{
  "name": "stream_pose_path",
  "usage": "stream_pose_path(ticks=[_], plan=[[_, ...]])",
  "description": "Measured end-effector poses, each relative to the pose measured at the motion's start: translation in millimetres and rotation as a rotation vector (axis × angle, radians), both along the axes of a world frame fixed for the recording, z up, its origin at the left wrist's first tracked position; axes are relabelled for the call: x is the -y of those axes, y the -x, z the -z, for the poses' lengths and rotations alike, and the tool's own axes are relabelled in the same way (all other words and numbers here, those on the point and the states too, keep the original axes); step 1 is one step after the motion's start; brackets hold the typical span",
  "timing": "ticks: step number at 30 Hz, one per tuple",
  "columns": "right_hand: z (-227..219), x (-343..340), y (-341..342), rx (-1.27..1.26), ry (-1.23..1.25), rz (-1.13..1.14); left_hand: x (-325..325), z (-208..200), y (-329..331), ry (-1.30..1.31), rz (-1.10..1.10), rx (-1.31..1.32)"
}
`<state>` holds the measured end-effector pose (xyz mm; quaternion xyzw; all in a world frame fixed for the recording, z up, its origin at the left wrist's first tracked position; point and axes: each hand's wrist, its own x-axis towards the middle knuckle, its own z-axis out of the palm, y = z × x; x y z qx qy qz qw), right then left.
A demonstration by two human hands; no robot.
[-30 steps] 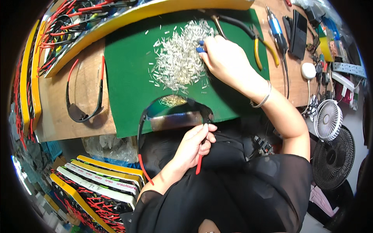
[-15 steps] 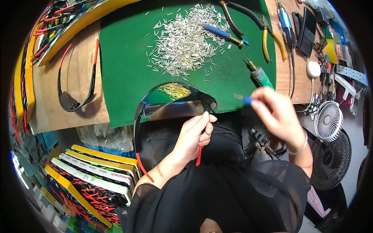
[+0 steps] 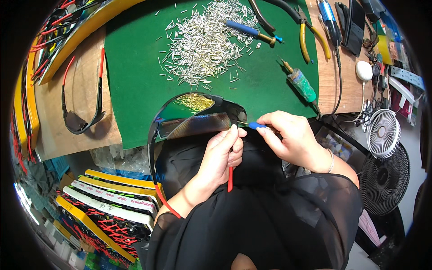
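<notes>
My left hand is closed on the hinge end of a pair of wraparound sunglasses. They have a black frame, a mirrored lens and red-tipped temples. The lens reflects the pile of metal pins. Between the fingertips of my right hand is a small tool with a blue handle. Its thin metal tip meets the frame at the hinge, just above my left fingertips. How far the tip goes in is too small to tell.
Small silver pins lie heaped on the green mat, with a blue-handled pen tool on them. A green-handled tool and yellow-handled pliers lie at right. Another pair of sunglasses rests at left. Fans stand at far right.
My right hand has moved left and slightly down, bringing the blue-handled tool's tip to the sunglasses' hinge. The view has shifted slightly; my left hand keeps its hold.
</notes>
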<state>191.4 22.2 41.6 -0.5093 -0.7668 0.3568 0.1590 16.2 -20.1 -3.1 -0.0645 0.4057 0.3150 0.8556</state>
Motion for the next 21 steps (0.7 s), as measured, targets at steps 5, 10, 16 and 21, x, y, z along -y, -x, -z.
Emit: stream_pose_path(ticks=[5,10,16,21], plan=[[-0.2,1.3,3.0,-0.006,-0.022,0.016,-0.3,0.6,0.8,-0.003,0.014,0.006],[-2.9,-1.9,4.8,0.043,0.073,0.003,-1.1,-0.7,0.7,-0.003,0.02,-0.004],[-9.4,-5.5,8.9,0.13,-0.082,-0.105,-2.0,1.9,1.5,-0.015,0.032,-0.003],[-17.6,-14.7,12.9,0.392,-0.203,-0.377,-4.2,4.6,3.1,-0.023,0.057,0.03]])
